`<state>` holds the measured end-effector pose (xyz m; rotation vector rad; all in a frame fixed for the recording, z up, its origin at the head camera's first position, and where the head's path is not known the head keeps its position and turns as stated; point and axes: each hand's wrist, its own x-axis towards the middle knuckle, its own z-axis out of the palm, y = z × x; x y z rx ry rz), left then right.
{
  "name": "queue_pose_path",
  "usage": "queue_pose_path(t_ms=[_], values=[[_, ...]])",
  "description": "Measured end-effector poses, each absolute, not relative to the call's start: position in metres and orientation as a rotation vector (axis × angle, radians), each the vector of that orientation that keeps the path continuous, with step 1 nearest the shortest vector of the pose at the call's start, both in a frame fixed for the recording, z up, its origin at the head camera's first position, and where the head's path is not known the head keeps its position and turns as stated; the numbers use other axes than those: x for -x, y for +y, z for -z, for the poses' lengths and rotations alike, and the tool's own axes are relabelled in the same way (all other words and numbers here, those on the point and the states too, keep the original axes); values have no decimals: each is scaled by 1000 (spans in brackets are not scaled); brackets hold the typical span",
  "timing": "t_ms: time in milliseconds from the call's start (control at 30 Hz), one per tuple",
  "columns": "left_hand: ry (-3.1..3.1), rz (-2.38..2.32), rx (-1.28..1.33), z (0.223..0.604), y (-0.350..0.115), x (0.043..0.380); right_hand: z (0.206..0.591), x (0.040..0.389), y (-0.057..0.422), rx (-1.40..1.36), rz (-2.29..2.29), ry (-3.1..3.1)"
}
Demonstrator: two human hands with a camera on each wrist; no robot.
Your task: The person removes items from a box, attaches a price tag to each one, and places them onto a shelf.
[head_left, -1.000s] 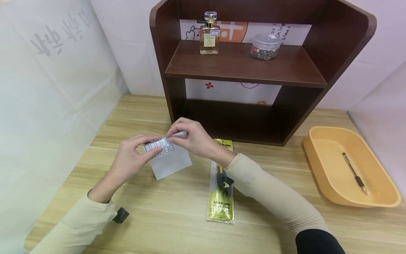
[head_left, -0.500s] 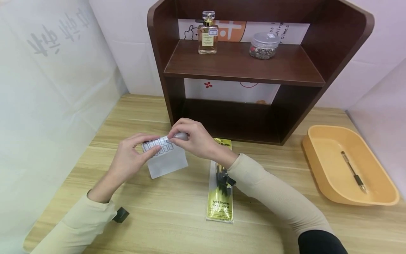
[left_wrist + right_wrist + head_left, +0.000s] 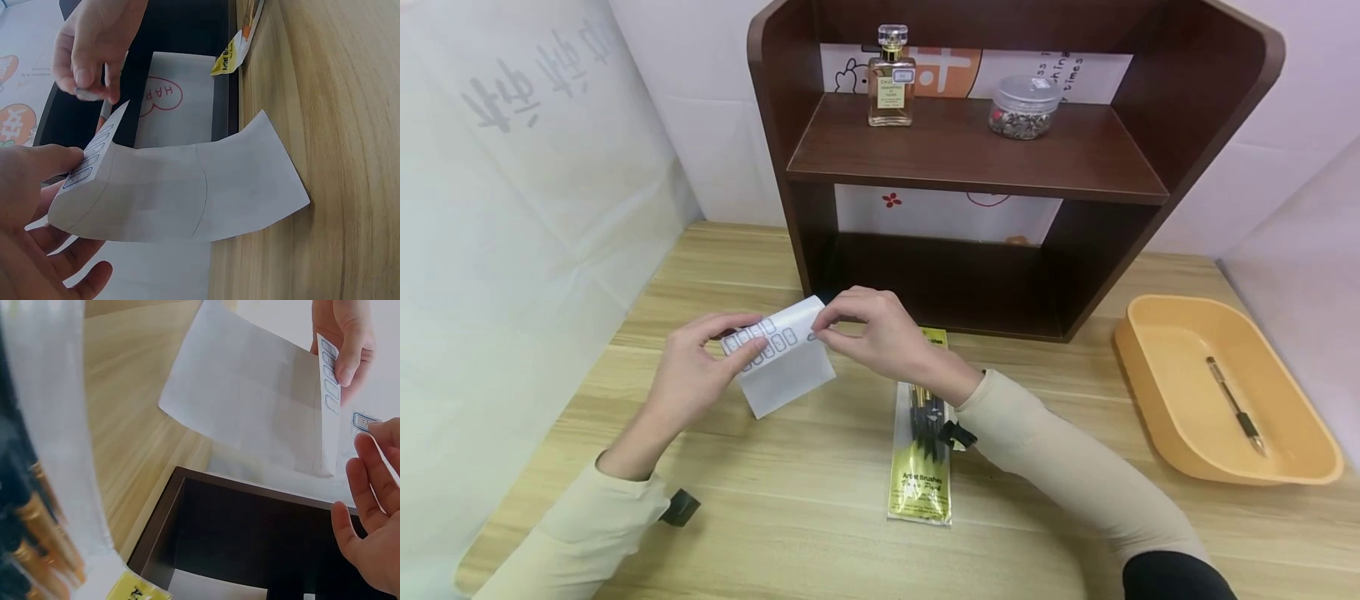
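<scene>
My left hand point(image 3: 696, 354) grips one end of a white sticker sheet point(image 3: 786, 379) between thumb and fingers. Rows of small blue-framed labels run along that end, which is bent over a crease. Between thumb and forefinger, my right hand point(image 3: 883, 333) pinches a single label sticker point(image 3: 362, 421). In the right wrist view this label is apart from the sheet, just off its printed strip. Both hands are above the table in front of the shelf. The remaining fingers of my right hand point(image 3: 381, 512) are loosely bent.
A clear-and-yellow pack of artist brushes point(image 3: 919, 487) lies below my right forearm. The dark brown shelf point(image 3: 977, 162) carries a perfume bottle point(image 3: 891, 92) with a small label and a lidded jar point(image 3: 1026, 108). At right, an orange tray point(image 3: 1138, 392) holds a pen point(image 3: 1236, 404).
My right hand has drawn right and slightly down from the sheet, and a label has come off in its fingers. The sheet's printed end now shows a bare strip. My left hand shifted slightly left.
</scene>
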<state>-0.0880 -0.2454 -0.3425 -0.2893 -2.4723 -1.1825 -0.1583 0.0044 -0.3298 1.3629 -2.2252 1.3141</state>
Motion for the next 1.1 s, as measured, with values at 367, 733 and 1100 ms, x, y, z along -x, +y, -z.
queue_pose_path(t_ms=[367, 733, 1100], values=[[-2434, 1121, 187, 337, -260, 88, 337, 156, 33, -1123, -1530, -2377], [-2390, 1051, 29, 331, -296, 92, 345, 153, 71, -917, -1606, -2489], [-2359, 658, -169, 322, -344, 92, 362, 152, 105, -641, -1646, -2636]])
